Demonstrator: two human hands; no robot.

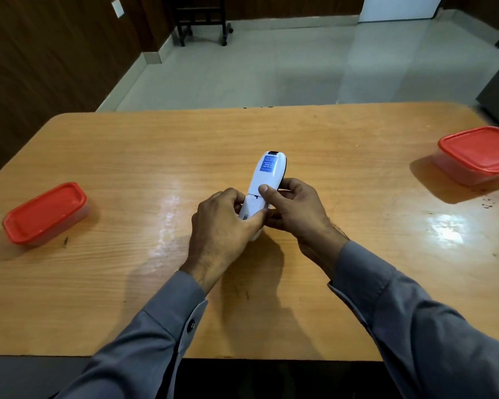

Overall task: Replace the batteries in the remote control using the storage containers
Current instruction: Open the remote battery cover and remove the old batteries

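A white remote control (267, 175) is held back side up above the middle of the wooden table (156, 156), its blue label toward the far end. My left hand (224, 226) grips its near end, thumb lying across the battery cover. My right hand (293, 210) clasps it from the right, thumb pressed at the seam of the cover. The cover looks closed; no batteries are visible. A clear storage container with a red lid (45, 213) stands at the left, and a second red-lidded container (477, 154) at the far right. Both lids are on.
The table's near edge (242, 357) lies just under my forearms in grey sleeves. Beyond the far edge is grey floor, with a dark wheeled stand (203, 20) by the wood-panelled wall. Dark specks mark the table at the right.
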